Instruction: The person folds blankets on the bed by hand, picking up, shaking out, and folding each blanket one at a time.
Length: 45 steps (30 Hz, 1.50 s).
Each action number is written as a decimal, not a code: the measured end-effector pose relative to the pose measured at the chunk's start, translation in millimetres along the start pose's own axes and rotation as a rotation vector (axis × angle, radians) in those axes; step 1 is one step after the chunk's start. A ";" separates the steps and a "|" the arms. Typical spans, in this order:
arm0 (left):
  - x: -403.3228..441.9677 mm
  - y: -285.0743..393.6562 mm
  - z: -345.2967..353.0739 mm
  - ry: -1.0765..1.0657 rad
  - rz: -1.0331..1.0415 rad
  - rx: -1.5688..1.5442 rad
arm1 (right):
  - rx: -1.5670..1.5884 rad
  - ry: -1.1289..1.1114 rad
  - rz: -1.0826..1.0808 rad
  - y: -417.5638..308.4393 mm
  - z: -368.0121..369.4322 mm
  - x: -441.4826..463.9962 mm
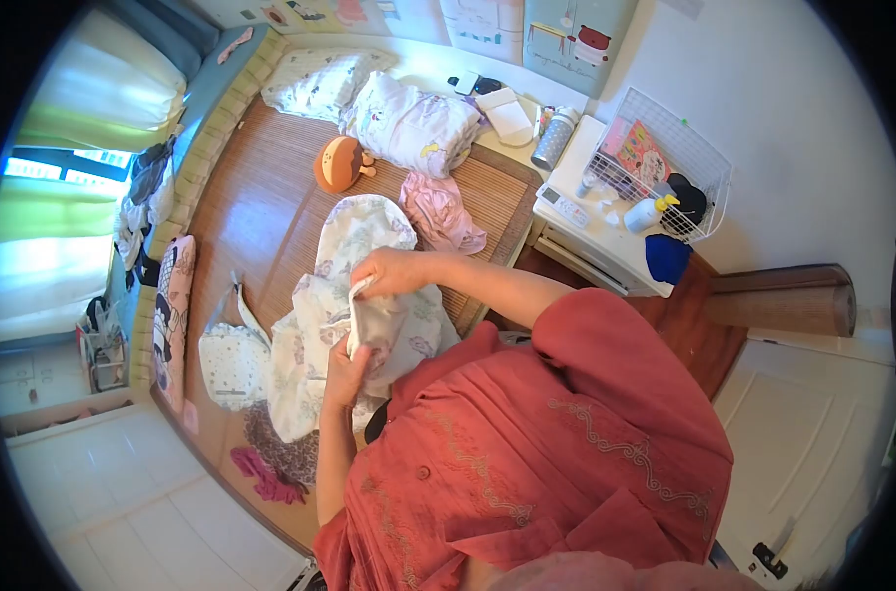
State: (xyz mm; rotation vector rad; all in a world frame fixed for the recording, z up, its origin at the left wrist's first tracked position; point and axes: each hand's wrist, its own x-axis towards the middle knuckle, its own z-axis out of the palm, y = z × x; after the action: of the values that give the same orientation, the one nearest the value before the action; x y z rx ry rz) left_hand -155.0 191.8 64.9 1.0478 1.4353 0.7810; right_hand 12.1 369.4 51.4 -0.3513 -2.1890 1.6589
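A large white cloth [315, 295] with a pale floral print lies rumpled over the bed in front of me, looking like a bedding cover. My right hand [389, 273] pinches the upper end of its folded edge. Lower down, my left hand [347, 372] grips the same edge, so a short stretch of it is held between the two hands. The fingertips are partly hidden in the folds. Just beyond the cloth lies a crumpled pink garment [442, 212]. A white dotted cloth item [234, 364] with a strap rests to its left.
A brown round plush toy [341, 164] and two pillows, one a white printed pillow [408, 123], are on the bamboo mat [261, 187]. At right, a white cabinet [586, 241] carries a wire basket [664, 163], a pump bottle [650, 212] and a tumbler [556, 138]. Purple cloth [267, 478] lies lower left.
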 end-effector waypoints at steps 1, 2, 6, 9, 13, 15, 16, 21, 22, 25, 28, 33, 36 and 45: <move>0.1 -9.6 1.0 0.081 -0.148 -0.353 | 0.019 0.005 -0.030 -1.7 8.0 -4.3; 0.0 -17.8 -0.1 0.163 -0.297 -0.708 | 0.039 0.008 -0.061 -3.5 14.8 -7.1; -4.8 -35.7 -1.4 0.152 -0.214 -0.882 | -0.015 -0.234 -0.025 -12.9 31.0 -3.0; -6.6 -27.8 -8.5 0.111 -0.109 -0.567 | -0.167 -0.171 -0.195 -14.8 42.0 9.7; -9.9 -3.6 -18.0 0.285 -0.230 -0.703 | -0.100 -0.165 -0.247 -1.8 43.0 30.2; -14.8 -8.1 -30.3 0.030 -0.073 -0.488 | 0.107 -0.470 -0.051 -2.2 43.8 36.5; -17.2 -7.1 -32.6 0.039 -0.067 -0.494 | 0.103 -0.481 -0.053 -6.0 44.0 37.9; -28.5 19.4 -39.0 -0.153 -0.024 -0.184 | -0.026 -0.509 -0.288 -44.6 31.8 44.0; -28.6 19.5 -40.6 -0.145 -0.020 -0.188 | -0.028 -0.519 -0.291 -42.7 32.1 47.6; -32.3 20.0 -45.5 -0.174 0.034 -0.179 | -0.068 -0.755 -0.078 -46.3 37.0 59.0; -32.9 13.0 -46.2 -0.169 0.074 -0.209 | -0.143 -0.543 -0.398 -57.9 40.7 52.0; -39.4 10.2 -48.7 -0.200 0.068 -0.290 | -0.099 -0.664 -0.266 -60.0 52.8 64.2; -47.1 5.9 -47.6 -0.198 0.067 -0.309 | -0.149 -0.791 -0.107 -67.8 51.8 66.2; -89.0 13.6 -66.5 0.010 0.103 -0.335 | -0.442 -0.598 -0.202 -90.8 71.8 74.1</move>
State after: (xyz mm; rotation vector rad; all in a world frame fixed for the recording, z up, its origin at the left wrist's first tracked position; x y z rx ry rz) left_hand -221.3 121.8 121.7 0.8636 1.2129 1.0620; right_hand -83.5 312.4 132.1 0.2966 -2.9131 1.2637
